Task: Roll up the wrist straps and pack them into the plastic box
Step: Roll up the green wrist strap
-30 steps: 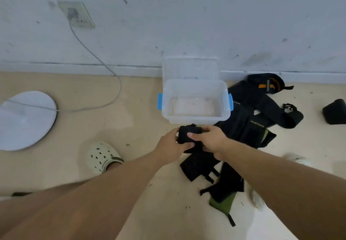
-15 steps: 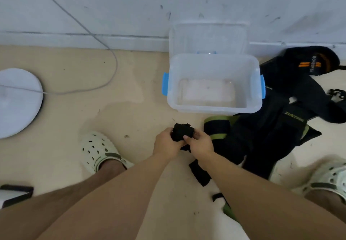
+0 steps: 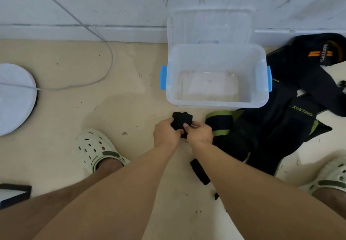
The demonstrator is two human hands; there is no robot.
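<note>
You've got the rolled black wrist strap [image 3: 182, 121] pinched between both hands, left hand [image 3: 166, 134] and right hand [image 3: 198, 134] curled round it, and the open plastic box [image 3: 217, 103] sits just ahead, slightly right, nearer your right hand.

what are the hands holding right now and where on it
Both hands grip one black wrist strap, partly rolled: the left hand on the roll's left side, the right hand on its right side, thumb on top. Its loose tail hangs below.
</note>
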